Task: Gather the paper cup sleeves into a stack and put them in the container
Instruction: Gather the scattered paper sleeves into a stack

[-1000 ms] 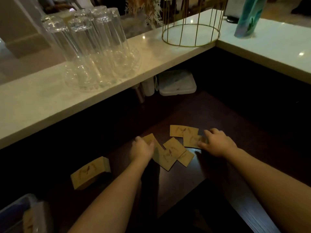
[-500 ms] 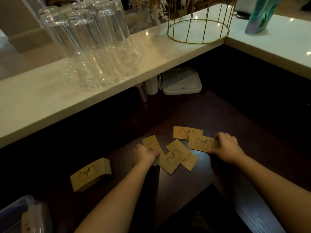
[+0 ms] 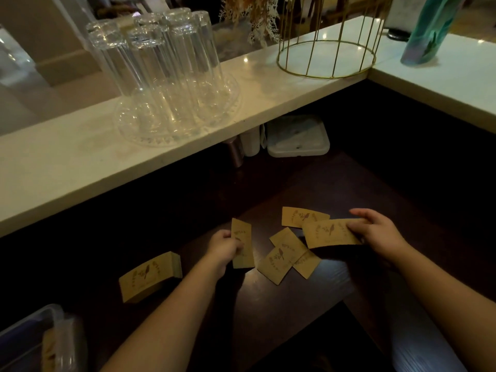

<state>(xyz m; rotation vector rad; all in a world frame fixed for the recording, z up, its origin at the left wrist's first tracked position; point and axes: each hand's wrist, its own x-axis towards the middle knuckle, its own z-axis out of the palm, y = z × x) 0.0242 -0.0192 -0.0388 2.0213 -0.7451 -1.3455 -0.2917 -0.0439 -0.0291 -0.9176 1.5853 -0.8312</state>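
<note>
I'm mid-gathering: my left hand (image 3: 224,247) pinches one sleeve (image 3: 242,244), my right hand (image 3: 375,232) another (image 3: 328,233). Four loose sleeves (image 3: 279,260) lie right of the stack (image 3: 150,276). Next, I'd merge both onto it.

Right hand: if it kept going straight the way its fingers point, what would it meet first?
The right hand points leftward, holding a sleeve. Going on, that sleeve would probably pass over the loose sleeves toward the left hand; depth is unclear.
</note>
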